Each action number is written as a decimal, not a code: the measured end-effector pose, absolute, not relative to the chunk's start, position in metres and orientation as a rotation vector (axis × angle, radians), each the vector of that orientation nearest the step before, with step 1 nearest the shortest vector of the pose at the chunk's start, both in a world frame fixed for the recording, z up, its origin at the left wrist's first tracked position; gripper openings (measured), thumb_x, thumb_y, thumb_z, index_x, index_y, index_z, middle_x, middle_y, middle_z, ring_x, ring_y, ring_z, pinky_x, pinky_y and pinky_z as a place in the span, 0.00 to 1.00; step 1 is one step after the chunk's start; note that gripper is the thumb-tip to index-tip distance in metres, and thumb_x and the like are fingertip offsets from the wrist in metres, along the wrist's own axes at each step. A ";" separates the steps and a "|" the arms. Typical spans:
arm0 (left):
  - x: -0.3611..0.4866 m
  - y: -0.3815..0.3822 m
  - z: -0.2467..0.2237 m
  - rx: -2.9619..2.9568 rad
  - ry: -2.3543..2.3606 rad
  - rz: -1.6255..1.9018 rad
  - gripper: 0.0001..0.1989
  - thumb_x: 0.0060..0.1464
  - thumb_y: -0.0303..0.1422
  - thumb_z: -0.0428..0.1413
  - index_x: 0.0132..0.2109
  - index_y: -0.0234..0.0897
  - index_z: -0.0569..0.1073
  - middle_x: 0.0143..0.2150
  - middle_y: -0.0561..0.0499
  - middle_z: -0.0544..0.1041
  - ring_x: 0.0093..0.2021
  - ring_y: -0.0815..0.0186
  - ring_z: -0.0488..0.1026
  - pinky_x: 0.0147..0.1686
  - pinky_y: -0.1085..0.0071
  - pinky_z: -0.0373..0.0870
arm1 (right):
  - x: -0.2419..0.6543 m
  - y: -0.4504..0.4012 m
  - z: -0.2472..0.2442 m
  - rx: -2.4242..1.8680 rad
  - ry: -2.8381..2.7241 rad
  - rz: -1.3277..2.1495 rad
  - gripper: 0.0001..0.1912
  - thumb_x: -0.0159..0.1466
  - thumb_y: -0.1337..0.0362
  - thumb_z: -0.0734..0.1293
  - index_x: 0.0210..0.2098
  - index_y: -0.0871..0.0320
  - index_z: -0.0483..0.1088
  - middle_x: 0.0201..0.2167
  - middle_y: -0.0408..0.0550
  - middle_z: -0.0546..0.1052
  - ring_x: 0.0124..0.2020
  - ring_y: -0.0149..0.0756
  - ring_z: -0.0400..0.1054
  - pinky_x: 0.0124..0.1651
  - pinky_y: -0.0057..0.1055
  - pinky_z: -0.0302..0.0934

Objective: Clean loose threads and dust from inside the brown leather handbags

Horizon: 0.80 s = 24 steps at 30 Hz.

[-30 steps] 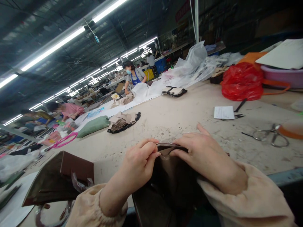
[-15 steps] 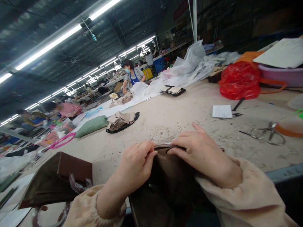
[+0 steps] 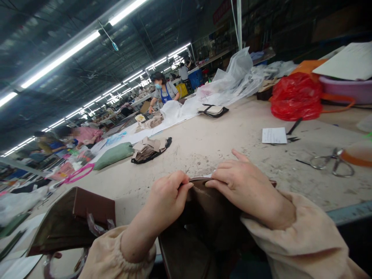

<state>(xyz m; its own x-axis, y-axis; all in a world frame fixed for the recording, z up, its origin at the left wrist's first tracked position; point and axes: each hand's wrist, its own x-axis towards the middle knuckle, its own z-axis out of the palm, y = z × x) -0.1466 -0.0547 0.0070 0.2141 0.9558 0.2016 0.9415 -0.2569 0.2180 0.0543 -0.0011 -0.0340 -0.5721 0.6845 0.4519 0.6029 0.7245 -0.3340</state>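
Observation:
A dark brown bag (image 3: pixel 186 252) stands open at the table's near edge, its inside in shadow. My left hand (image 3: pixel 170 195) pinches the upper rim between thumb and fingers. To its right, my right hand (image 3: pixel 242 184) grips the same rim, thumb on the inner side and fingers over the outside, with one finger raised. A short stretch of rim shows between the hands. Left of my left arm sits another brown bag (image 3: pixel 93 205), its handle wrapped in clear plastic.
Scissors (image 3: pixel 333 162), a white paper slip (image 3: pixel 274 135) and a red plastic bag (image 3: pixel 296 97) lie to the right. Further off are a bundle of beige pieces (image 3: pixel 149 149), a green cushion-like item (image 3: pixel 114 155) and plastic sheeting (image 3: pixel 235 75). Several people work beyond.
The view has shifted slightly. Both hands keep their hold on the rim, whose edges between them now look closer together. The person in the blue apron has moved an arm a little.

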 end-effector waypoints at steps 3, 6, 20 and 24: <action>-0.147 -0.054 0.007 2.431 1.869 0.432 0.04 0.58 0.31 0.50 0.34 0.38 0.67 0.31 0.53 0.75 0.31 0.65 0.72 0.33 0.69 0.64 | 0.052 -0.001 -0.034 -0.969 -2.366 0.178 0.14 0.65 0.59 0.64 0.25 0.56 0.72 0.25 0.40 0.72 0.33 0.33 0.67 0.62 0.48 0.42; -0.147 -0.054 0.008 2.440 1.868 0.421 0.05 0.58 0.31 0.49 0.34 0.38 0.67 0.30 0.53 0.74 0.31 0.66 0.71 0.32 0.69 0.63 | 0.051 0.000 -0.035 -0.971 -2.364 0.168 0.15 0.65 0.59 0.63 0.24 0.57 0.71 0.25 0.40 0.72 0.32 0.32 0.67 0.62 0.47 0.43; -0.142 -0.045 0.008 2.369 1.925 0.459 0.06 0.56 0.32 0.50 0.33 0.38 0.69 0.28 0.53 0.74 0.29 0.66 0.69 0.31 0.69 0.61 | 0.068 -0.013 -0.030 -0.921 -2.236 0.200 0.20 0.58 0.65 0.70 0.50 0.54 0.69 0.45 0.45 0.76 0.47 0.37 0.68 0.55 0.35 0.59; -0.141 -0.045 0.009 2.351 1.955 0.433 0.06 0.56 0.33 0.51 0.32 0.38 0.69 0.27 0.53 0.73 0.28 0.66 0.69 0.30 0.69 0.60 | 0.077 -0.020 -0.021 -0.912 -2.109 0.152 0.22 0.59 0.66 0.69 0.53 0.54 0.67 0.48 0.44 0.75 0.48 0.35 0.68 0.52 0.29 0.61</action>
